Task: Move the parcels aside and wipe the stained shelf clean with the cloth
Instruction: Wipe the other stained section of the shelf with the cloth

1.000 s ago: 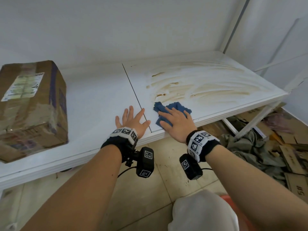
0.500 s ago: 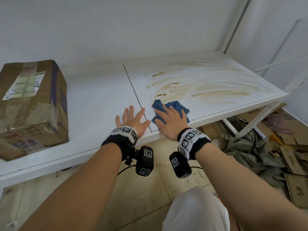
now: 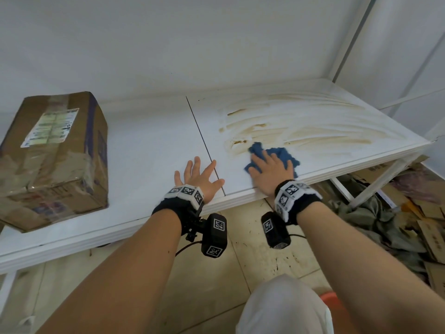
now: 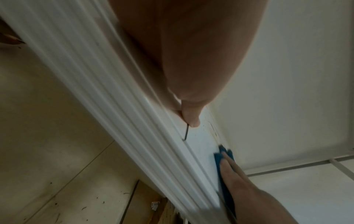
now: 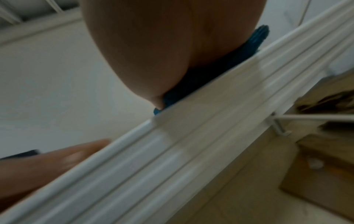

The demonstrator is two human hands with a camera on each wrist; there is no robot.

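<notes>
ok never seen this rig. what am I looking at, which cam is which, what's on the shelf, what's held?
No robot here: a person works with bare hands, wearing a camera on the head and one under each wrist. The big picture is the head view, looking down. The two murky ones look along each palm from below the shelf edge.

On the white shelf a taped cardboard parcel sits far left, and brown smeared stains cover the right panel.

The right hand presses a blue cloth flat at the stains' near edge, with the fingers spread, not gripping. The left hand rests flat on the shelf, holding nothing. The black blocks with square markers are the wrist cameras.
</notes>
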